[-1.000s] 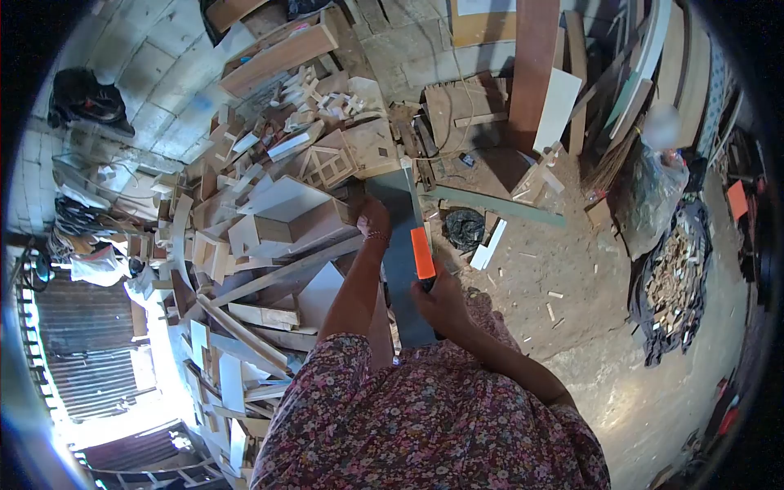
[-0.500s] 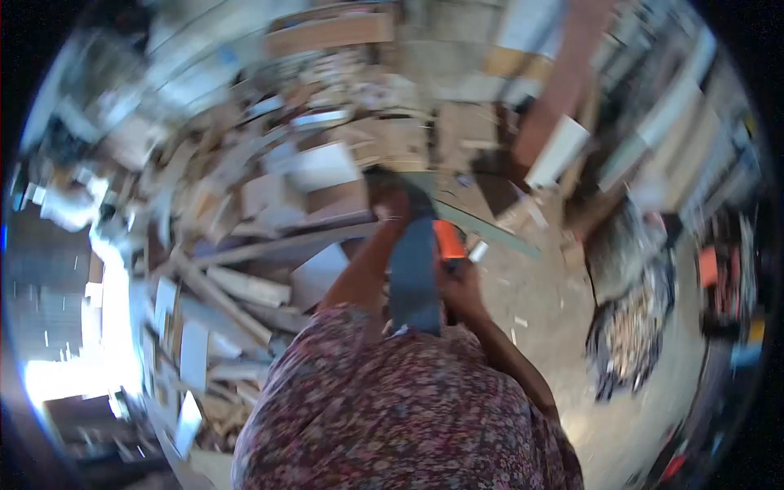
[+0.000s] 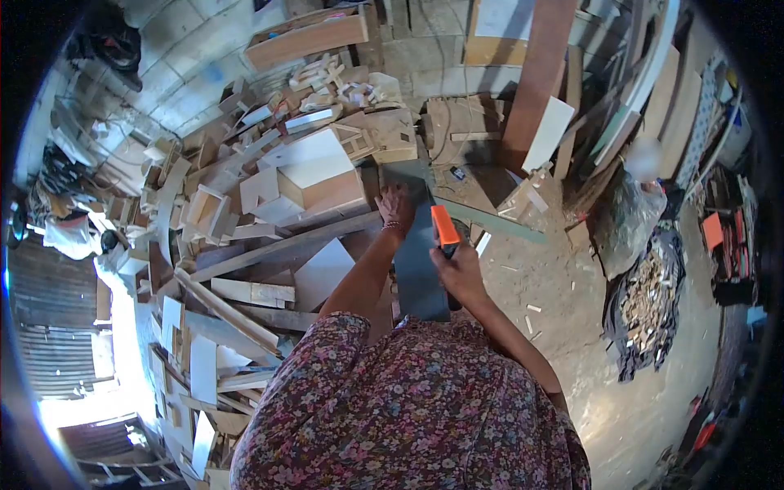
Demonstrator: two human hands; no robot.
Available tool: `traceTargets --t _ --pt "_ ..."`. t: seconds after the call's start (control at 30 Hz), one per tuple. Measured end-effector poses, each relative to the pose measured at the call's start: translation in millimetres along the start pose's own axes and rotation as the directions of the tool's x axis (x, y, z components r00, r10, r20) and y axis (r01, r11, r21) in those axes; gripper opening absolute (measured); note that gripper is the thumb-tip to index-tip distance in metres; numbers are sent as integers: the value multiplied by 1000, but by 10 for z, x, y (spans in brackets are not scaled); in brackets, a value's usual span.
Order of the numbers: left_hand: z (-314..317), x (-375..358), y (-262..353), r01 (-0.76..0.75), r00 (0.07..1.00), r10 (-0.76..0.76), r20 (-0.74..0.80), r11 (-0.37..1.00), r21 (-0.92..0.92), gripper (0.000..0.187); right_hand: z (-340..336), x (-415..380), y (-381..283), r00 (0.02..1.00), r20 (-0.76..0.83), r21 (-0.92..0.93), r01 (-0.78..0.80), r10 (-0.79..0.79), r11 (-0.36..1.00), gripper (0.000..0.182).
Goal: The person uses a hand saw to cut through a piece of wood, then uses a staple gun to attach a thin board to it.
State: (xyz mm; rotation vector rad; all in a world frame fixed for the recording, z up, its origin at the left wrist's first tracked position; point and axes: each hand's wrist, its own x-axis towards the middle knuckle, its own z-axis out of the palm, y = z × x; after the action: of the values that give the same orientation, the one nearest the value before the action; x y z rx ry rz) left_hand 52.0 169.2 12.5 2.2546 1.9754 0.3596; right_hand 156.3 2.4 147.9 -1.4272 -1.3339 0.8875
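Observation:
A long dark grey board (image 3: 421,282) runs away from my body, its near end at my shirt. My left hand (image 3: 394,206) lies on the board's far part, fingers spread, with a bracelet at the wrist. In my right hand (image 3: 460,269), closed around its grip, is a handsaw (image 3: 445,227) with an orange and black handle. It is at the board's right edge; the blade is nearly edge-on and hard to make out. A greenish strip (image 3: 494,222) slants away to the right, just beyond the saw.
Wood offcuts (image 3: 253,291) and a white-topped box (image 3: 322,163) are piled at left. Tall planks (image 3: 539,82) lean at the back right. A dark sack (image 3: 645,306) of small wood pieces lies on the floor (image 3: 555,376) at right. A wooden drawer (image 3: 306,37) is at the back.
The view was blurred before and is sharp now. The saw handle has shifted slightly up and left in view. My left hand stays on the board.

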Motion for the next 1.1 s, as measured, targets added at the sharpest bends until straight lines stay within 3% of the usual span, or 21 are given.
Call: traceTargets --t 0.03,0.07,0.13,0.17,0.27,0.3,0.4,0.53,0.63,0.77,0.83,1.03,1.1 --pt "-12 -15 39 27 999 -29 -28 998 -64 22 48 -28 -28 992 -51 -115 112 -118 987 31" --pt "-29 -10 78 13 1000 -15 -21 998 -66 22 28 -99 -65 994 -10 -68 -105 105 992 39" --pt "-90 38 157 -174 973 83 -216 875 -451 15 -4 -142 -38 989 -65 -76 -134 129 988 41" --pt "-114 58 195 -181 974 93 -209 872 -455 15 -19 -168 -23 983 -110 -82 -159 150 984 43" --pt "-499 40 424 -325 942 267 -202 582 -745 23 -59 -201 -2 977 -162 -86 -154 138 984 43" --pt "-578 9 475 -325 942 272 -199 578 -748 23 -63 -216 -3 976 -178 -85 -143 126 986 43" --pt "-834 -80 554 -181 877 464 123 557 -811 37 -14 -247 -36 974 -164 -145 -178 154 973 35" --pt "-851 -140 532 -146 869 475 140 515 -844 40 -3 -220 -47 976 -182 -236 -161 119 958 25" --pt "-930 -205 535 -147 866 485 127 488 -860 40 -14 -180 -43 977 -190 -144 -127 98 981 31" --pt "-1123 -251 610 -113 844 519 136 420 -901 42 -26 -131 -68 977 -170 -162 -155 127 975 29" --pt "-1268 -337 661 -122 833 535 139 424 -897 43 10 -136 30 973 -221 -199 17 -62 980 28" --pt "-1290 -628 693 -194 797 594 111 425 -884 45 13 -278 -23 978 -196 -153 -101 70 983 26" --pt "-1293 -672 681 -234 834 551 -25 312 -921 45 6 -342 -124 981 -180 -162 -100 70 982 28"
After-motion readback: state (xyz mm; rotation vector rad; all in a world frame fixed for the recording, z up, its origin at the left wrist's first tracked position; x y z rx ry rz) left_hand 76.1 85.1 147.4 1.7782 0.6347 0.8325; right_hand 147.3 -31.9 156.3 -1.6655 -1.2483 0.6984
